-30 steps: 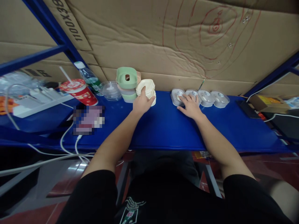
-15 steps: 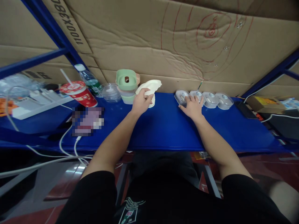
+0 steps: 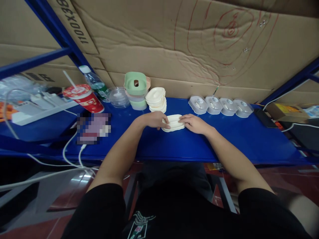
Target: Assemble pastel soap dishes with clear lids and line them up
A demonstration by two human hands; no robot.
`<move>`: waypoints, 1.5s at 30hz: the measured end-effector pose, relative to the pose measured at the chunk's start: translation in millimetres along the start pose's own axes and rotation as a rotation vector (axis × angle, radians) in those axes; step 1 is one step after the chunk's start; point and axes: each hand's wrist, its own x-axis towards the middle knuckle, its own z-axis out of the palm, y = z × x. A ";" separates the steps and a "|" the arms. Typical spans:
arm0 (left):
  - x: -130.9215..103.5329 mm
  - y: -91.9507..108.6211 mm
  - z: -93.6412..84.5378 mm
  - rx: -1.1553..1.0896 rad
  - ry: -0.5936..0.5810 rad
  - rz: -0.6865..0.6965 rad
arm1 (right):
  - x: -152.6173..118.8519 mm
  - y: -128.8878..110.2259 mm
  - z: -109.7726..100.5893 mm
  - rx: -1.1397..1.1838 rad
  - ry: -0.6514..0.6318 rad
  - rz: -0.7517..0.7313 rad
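One cream container [image 3: 173, 123], left hand [image 3: 156, 120] and right hand [image 3: 196, 124] each gripping opposite end. I judge it light, thin-walled, easily dented; I'd hold edges gently.

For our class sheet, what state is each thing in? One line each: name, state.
Cream tray: touched at both ends
Left hand: on the tray's left end
Right hand: fingers on its right end
Cream stack: piled up
Green container: atop a stack
Clear containers: four in a row
Red cup: lidded, straw in
Bottle: capped
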 end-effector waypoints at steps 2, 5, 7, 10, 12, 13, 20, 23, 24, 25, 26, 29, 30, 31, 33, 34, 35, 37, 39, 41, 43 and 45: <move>0.6 -1.1 -2.4 0.009 0.247 -0.009 | 0.8 -2.1 2.7 0.003 -0.012 -0.007; -4.0 -3.1 -9.9 0.056 0.787 -0.051 | 0.3 -0.9 1.4 0.018 -0.007 0.013; -11.2 -6.9 -17.1 0.100 1.071 -0.073 | -0.5 0.8 -0.3 0.016 -0.004 0.029; -22.9 -17.8 -27.7 0.132 1.267 -0.108 | -1.2 1.6 -1.6 0.007 -0.006 0.029; -27.2 -26.8 -31.8 0.146 1.261 -0.162 | -1.4 0.9 -2.0 0.008 -0.010 0.024; -27.7 -31.1 -32.8 0.154 1.239 -0.194 | -1.4 0.4 -2.2 0.010 -0.011 0.025; -21.6 -39.6 -31.7 0.123 1.223 -0.301 | -0.4 -1.3 -4.8 0.048 -0.032 0.034; -22.0 -37.4 -33.0 0.137 1.298 -0.255 | -0.1 -4.6 -5.3 0.017 0.025 0.075; -21.8 -36.9 -33.2 0.142 1.330 -0.207 | 0.0 -6.1 -5.6 -0.003 0.082 0.105; -21.2 -36.2 -33.0 0.145 1.364 -0.148 | 0.2 -7.6 -6.2 -0.020 0.153 0.138; -20.1 -35.2 -32.1 0.148 1.395 -0.086 | 0.4 -9.1 -7.1 -0.029 0.229 0.171; -15.4 -27.0 -24.7 0.134 1.421 0.069 | 1.1 -12.7 -11.5 -0.014 0.423 0.273; -13.9 -21.9 -20.7 0.127 1.395 0.090 | 1.3 -13.6 -13.1 0.004 0.472 0.308; -12.8 -15.6 -16.3 0.128 1.343 0.097 | 1.4 -14.3 -14.5 0.024 0.512 0.341; -11.7 -0.4 -7.3 0.160 1.182 0.059 | 1.4 -15.3 -16.3 0.062 0.548 0.389; -11.5 7.6 -3.2 0.191 1.080 0.020 | 1.3 -15.5 -16.5 0.074 0.544 0.407; -11.5 15.1 0.4 0.228 0.972 -0.023 | 1.0 -15.5 -16.4 0.078 0.528 0.423; -11.3 26.4 5.5 0.300 0.785 -0.099 | 0.3 -14.8 -15.4 0.063 0.480 0.457; -10.7 31.0 8.1 0.367 0.646 -0.150 | -0.1 -13.5 -13.8 0.028 0.432 0.489; -9.6 29.9 9.4 0.421 0.542 -0.195 | 0.7 -12.3 -11.8 -0.015 0.375 0.517; -7.9 26.2 10.7 0.472 0.448 -0.245 | 3.4 -11.7 -9.3 -0.067 0.298 0.554; -5.4 22.9 12.1 0.524 0.346 -0.299 | 7.5 -11.6 -6.5 -0.110 0.185 0.597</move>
